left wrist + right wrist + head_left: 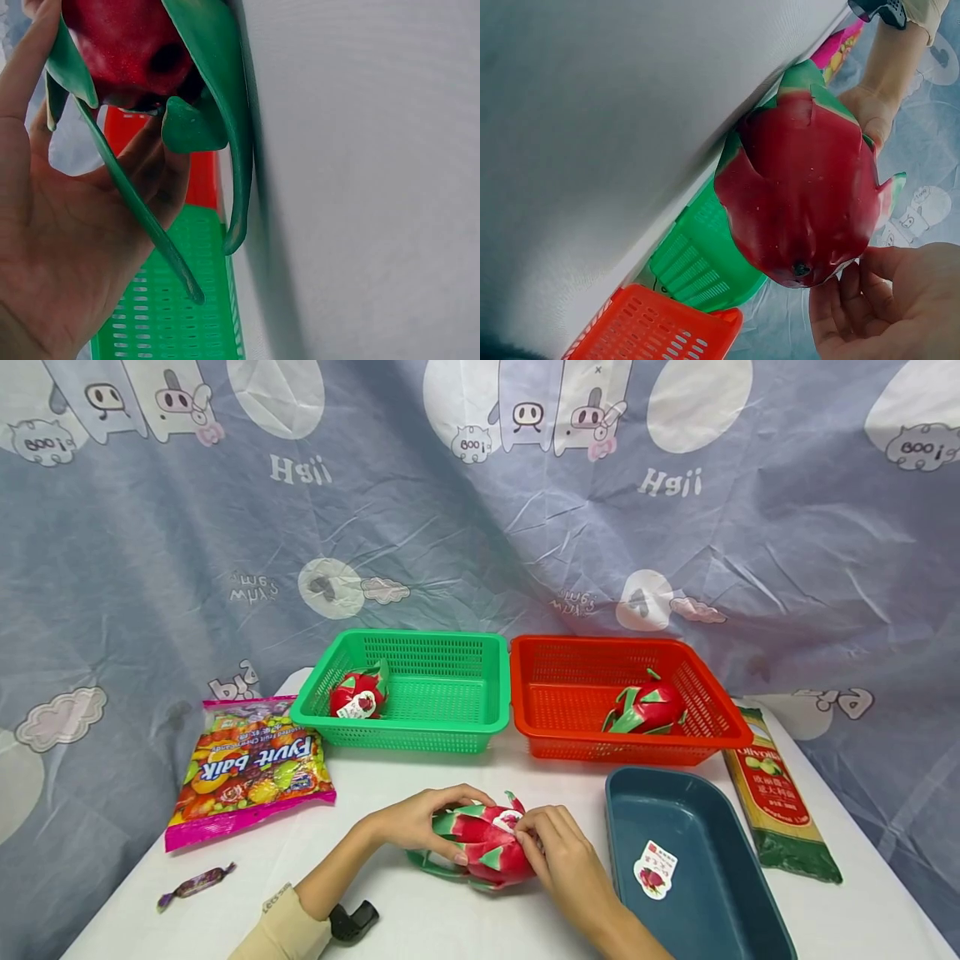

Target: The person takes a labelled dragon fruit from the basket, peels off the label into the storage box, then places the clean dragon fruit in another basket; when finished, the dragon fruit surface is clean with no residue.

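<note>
Dragon fruit [489, 835], red with green scales, lies on the white table [435, 927] between my two hands, with its leafy end toward my left and its smoother end toward my right. A white sticker [507, 820] is on its upper side. My left hand [420, 820] is moderately opened and bent around the fruit: the thumb is on the near side and the other fingers are over the far side, so it holds the fruit. My right hand [558, 852] is almost closed at the tips; thumb and forefinger pinch the right edge of the sticker, and the other fingers are loosely bent.

To the right, near my right arm, stands a dark blue tray [720, 868]; in it lies one loose label [654, 870] with a fruit picture. Behind are two baskets, side by side. The green basket [442, 697] contains one stickered fruit [347, 689], in its left part. The red basket [558, 706] contains also one fruit, the leafy one [656, 703], in its right part. On the left lies a candy bag [251, 764], and nearer to me a single wrapped candy [198, 883]. At the far right, a long food packet [780, 789] lies beside the tray.
</note>
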Tool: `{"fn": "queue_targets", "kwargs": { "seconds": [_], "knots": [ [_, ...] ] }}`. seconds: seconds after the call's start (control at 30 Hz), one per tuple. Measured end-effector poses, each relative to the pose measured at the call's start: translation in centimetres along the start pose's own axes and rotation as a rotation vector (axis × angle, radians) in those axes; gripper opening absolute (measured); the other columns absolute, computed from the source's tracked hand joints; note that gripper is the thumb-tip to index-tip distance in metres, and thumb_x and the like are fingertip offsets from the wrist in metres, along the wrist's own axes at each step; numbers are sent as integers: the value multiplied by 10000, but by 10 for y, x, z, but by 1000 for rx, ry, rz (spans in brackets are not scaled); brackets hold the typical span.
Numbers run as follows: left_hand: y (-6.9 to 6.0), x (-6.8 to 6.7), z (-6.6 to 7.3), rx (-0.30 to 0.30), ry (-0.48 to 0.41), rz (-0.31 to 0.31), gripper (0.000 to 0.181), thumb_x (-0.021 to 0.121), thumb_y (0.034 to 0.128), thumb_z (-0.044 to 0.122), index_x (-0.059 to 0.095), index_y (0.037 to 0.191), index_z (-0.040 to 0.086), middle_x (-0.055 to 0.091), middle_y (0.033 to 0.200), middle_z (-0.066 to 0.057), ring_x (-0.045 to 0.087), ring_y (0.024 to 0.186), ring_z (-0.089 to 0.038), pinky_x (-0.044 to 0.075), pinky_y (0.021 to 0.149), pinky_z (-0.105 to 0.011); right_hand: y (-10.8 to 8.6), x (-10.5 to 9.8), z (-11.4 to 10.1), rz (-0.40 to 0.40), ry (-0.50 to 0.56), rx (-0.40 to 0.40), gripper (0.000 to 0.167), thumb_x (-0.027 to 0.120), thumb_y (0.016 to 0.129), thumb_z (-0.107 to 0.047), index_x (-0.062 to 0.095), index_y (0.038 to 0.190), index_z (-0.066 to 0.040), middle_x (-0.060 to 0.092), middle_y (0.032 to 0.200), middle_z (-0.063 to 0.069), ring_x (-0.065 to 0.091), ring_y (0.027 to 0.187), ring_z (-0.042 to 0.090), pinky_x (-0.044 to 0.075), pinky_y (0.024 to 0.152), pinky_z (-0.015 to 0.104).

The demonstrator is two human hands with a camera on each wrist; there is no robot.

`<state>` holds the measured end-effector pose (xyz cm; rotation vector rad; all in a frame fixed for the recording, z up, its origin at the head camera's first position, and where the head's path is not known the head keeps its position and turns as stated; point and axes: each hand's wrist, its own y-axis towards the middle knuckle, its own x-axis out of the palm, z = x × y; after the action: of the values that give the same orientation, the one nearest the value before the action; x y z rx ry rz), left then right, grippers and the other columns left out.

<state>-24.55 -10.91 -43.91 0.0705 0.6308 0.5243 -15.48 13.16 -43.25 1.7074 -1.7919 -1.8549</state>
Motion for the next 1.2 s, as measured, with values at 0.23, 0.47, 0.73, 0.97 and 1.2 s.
{"fn": "queue_targets", "kwargs": {
  "seconds": [0.23,0.47,0.73,0.97,1.2],
  "knots": [
    [1,3,-13,-14,9,1,652,768,765,238,419,1315,243,556,1191,9,536,1066,-145,450,885,-322,1,0,-2,48,50,48,167,677,797,-19,569,886,-110,543,892,-66,475,843,73,390,735,142],
    [3,3,-12,7,5,14,665,777,755,244,409,1309,241,559,1199,-2,529,1098,-148,444,905,-324,2,-2,-5,139,74,113,254,711,750,49,577,879,-124,532,868,-103,482,802,63,408,672,141],
    [2,4,-13,10,76,73,666,794,729,284,443,1294,250,510,1253,65,496,1120,-145,449,902,-339,1,-2,-3,114,140,201,194,760,749,-92,663,900,-166,576,853,-109,529,787,65,405,691,129],
    [4,6,-12,22,98,66,650,792,723,325,469,1284,270,502,1251,89,465,1125,-129,465,864,-323,1,-1,-4,133,88,180,342,841,648,-155,725,968,-120,574,797,-91,518,726,67,396,581,148],
    [4,8,-10,26,99,54,667,811,702,312,476,1278,285,501,1237,102,458,1123,-123,466,863,-317,2,-2,-5,140,110,183,328,840,643,-87,738,946,-161,611,811,-132,528,742,40,419,606,154]
  ]
}}
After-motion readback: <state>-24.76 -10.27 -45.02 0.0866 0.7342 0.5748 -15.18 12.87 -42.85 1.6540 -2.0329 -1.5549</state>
